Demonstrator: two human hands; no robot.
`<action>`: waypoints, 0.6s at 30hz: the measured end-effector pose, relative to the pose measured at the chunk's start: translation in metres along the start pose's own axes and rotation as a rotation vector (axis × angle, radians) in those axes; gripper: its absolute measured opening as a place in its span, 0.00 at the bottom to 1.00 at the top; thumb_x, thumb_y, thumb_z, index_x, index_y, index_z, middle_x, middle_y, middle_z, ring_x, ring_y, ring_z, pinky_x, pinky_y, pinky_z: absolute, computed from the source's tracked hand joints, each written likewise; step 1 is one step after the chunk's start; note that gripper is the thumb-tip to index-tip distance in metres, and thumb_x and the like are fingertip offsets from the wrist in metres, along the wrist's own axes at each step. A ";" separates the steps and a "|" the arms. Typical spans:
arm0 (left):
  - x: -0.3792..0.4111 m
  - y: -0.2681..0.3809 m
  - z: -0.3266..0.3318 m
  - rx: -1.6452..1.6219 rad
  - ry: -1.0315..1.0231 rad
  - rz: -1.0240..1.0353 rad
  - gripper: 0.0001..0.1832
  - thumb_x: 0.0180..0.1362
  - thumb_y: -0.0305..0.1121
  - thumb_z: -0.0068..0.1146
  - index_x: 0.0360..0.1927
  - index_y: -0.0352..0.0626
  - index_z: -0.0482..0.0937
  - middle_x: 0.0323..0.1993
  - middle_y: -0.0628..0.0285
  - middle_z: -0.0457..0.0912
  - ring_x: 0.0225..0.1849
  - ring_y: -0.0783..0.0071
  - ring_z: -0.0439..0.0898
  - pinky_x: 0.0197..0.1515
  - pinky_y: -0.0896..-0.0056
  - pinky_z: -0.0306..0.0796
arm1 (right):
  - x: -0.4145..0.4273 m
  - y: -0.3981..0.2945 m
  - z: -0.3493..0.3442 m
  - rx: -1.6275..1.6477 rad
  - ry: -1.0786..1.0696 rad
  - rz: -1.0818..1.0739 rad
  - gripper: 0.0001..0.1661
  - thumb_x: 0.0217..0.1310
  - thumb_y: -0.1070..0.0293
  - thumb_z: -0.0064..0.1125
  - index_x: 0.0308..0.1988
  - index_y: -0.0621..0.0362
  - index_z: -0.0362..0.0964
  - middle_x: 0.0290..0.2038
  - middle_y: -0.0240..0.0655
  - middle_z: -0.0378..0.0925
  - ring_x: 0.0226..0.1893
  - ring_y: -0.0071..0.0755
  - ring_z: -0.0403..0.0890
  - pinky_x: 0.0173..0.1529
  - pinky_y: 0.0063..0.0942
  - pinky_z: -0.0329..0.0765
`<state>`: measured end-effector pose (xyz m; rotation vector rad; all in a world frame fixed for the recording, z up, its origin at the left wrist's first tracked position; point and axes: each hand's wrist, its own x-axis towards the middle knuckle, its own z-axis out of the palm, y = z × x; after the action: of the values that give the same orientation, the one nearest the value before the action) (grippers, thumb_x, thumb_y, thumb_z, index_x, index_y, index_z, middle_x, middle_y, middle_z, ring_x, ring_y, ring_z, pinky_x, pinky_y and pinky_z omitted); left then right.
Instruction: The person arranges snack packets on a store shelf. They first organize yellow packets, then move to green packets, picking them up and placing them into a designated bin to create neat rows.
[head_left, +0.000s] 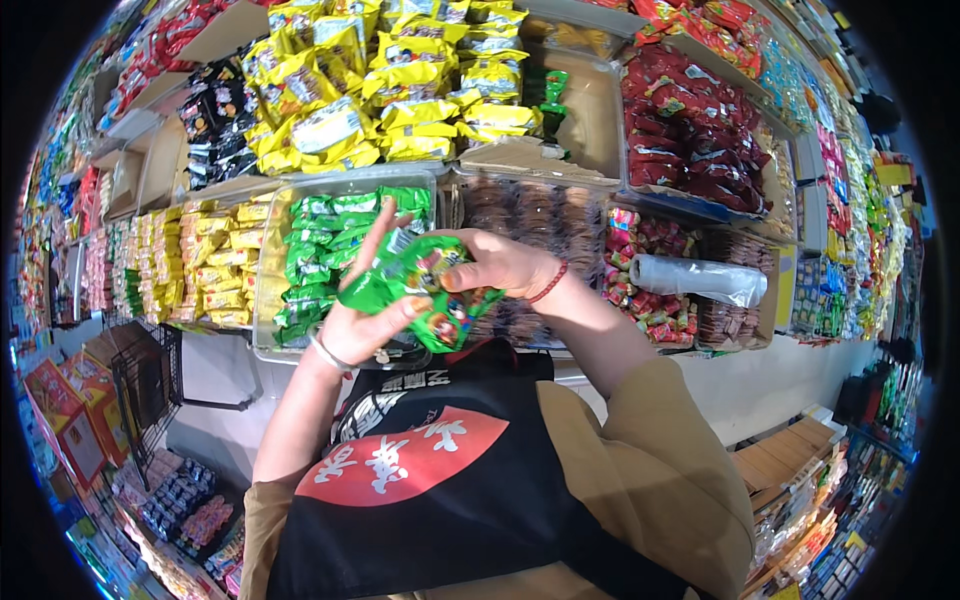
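Note:
Both hands hold several glossy green snack packets (442, 322) above the front of the candy display. My left hand (356, 326), with a pale bangle at the wrist, has its thumb on the near side of the packets and its fingers stretched out behind them. From the other side my right hand (506, 259), wearing a red beaded bracelet, grips the packets with its thumb over the top. Below and behind my left hand, a clear plastic bin (262, 300) contains rows of similar green packets (307, 251).
Yellow snack bags (412, 67) are piled behind the green ones. Brown round snacks (540, 206) fill a tray beside the bin, and a roll of clear plastic bags (697, 279) lies across candies at right. Dark red packets (682, 127) stand farther back. A black wire cart (154, 390) is at lower left.

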<state>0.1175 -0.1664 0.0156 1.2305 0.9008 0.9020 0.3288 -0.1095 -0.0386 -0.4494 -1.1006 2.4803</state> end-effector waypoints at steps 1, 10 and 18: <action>0.002 0.000 0.006 0.032 -0.035 -0.032 0.59 0.53 0.45 0.70 0.75 0.43 0.38 0.72 0.50 0.54 0.68 0.63 0.63 0.67 0.64 0.60 | -0.007 -0.011 -0.002 -0.059 0.013 -0.029 0.40 0.53 0.55 0.72 0.60 0.61 0.65 0.50 0.30 0.76 0.49 0.21 0.74 0.53 0.23 0.72; 0.001 -0.022 -0.008 -0.008 0.232 0.000 0.28 0.69 0.35 0.49 0.69 0.36 0.58 0.56 0.55 0.74 0.56 0.68 0.74 0.61 0.67 0.66 | -0.081 -0.160 -0.134 -0.943 0.985 -0.383 0.33 0.56 0.59 0.67 0.56 0.66 0.67 0.46 0.41 0.81 0.44 0.32 0.83 0.47 0.27 0.79; -0.007 -0.039 -0.007 -0.008 0.237 -0.106 0.22 0.67 0.29 0.52 0.63 0.33 0.67 0.50 0.60 0.78 0.55 0.71 0.76 0.61 0.65 0.69 | -0.007 -0.147 -0.271 -1.657 1.130 0.741 0.31 0.56 0.49 0.66 0.50 0.64 0.76 0.53 0.48 0.77 0.55 0.48 0.78 0.59 0.39 0.73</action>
<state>0.1112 -0.1747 -0.0231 1.0726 1.1391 0.9788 0.4850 0.1492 -0.0999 -2.4835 -2.1905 0.4819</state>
